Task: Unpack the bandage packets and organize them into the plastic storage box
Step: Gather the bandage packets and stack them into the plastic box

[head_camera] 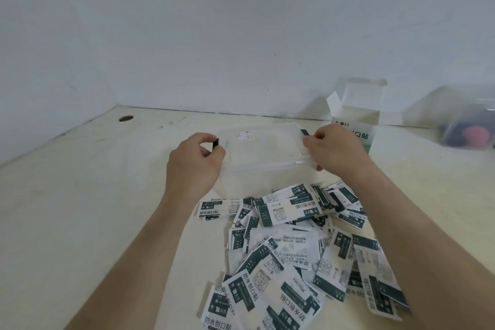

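A clear plastic storage box [263,166] with its lid on sits in the middle of the table. A small rabbit sticker marks the lid. My left hand [194,166] pinches the dark clip [215,144] on the box's left end. My right hand [336,154] grips the box's right end by the other dark clip [304,132]. Several white and dark green bandage packets [292,254] lie in a loose heap on the table in front of the box, between my forearms.
An opened white bandage carton [357,118] stands behind my right hand. A clear container [460,120] with dark and pink items sits at the far right. The table [80,209] meets the wall behind, with a cable hole [126,118] at back left.
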